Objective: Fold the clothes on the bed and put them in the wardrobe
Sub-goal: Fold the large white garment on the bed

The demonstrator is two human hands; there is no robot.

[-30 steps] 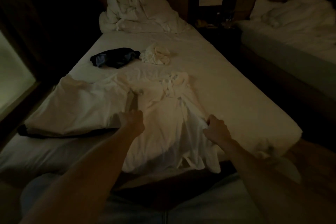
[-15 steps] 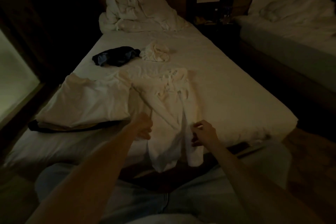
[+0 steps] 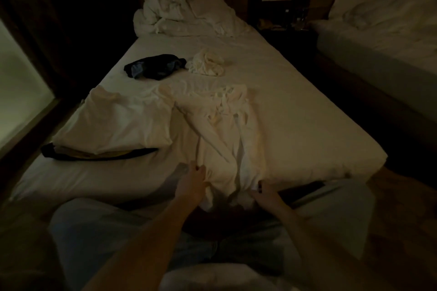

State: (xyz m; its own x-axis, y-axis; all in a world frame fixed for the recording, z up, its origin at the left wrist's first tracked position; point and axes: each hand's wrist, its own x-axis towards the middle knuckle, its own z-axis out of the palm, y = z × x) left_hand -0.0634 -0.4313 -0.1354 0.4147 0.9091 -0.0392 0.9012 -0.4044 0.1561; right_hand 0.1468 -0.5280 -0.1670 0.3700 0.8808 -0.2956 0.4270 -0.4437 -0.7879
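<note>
Both hands reach forward: left hand (image 3: 192,183), right hand (image 3: 264,194) grip white garment (image 3: 227,149) hem at bed (image 3: 307,125) edge.

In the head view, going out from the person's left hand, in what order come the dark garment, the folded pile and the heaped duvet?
From the left hand:
1. Folded pile, just beyond it, to the left.
2. Dark garment, mid-bed, left side.
3. Heaped duvet, at the head of the bed.
</note>
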